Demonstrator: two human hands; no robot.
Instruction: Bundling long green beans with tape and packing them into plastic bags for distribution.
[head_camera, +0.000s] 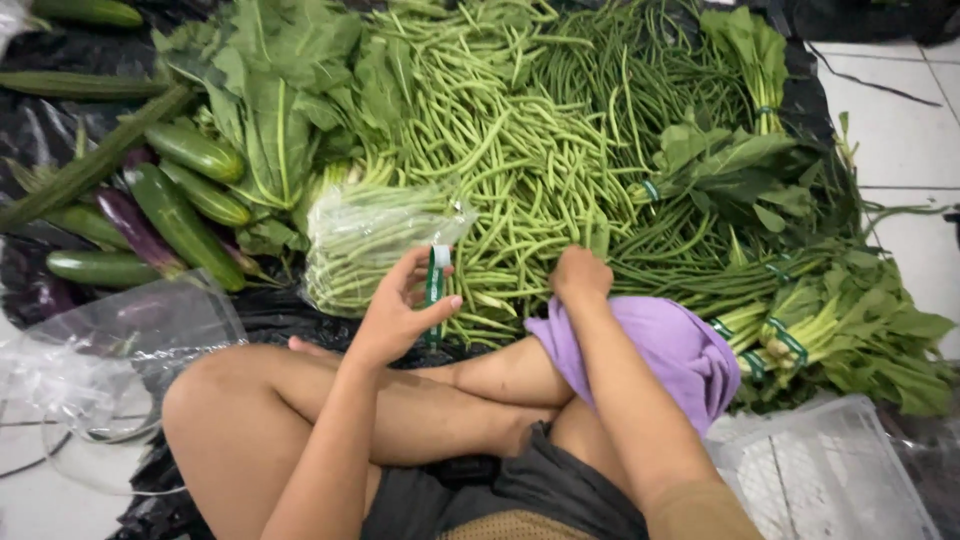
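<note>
At frame centre, the left hand (400, 310) pinches an upright green-and-white tie strip (435, 290) just below the clear bag of green beans (365, 245); the right hand (580, 275), fingers curled, presses the loose bean pile (520, 160) alongside.

Bright, even light falls from overhead, with only soft shadows under the crossed legs. Glare shows on the clear plastic bag (375, 235), the black sheeting (40, 130) and the white floor tiles (900, 130). The centre is sharp; the wide lens bends the edges, and the nearest forearm blurs slightly.
</note>
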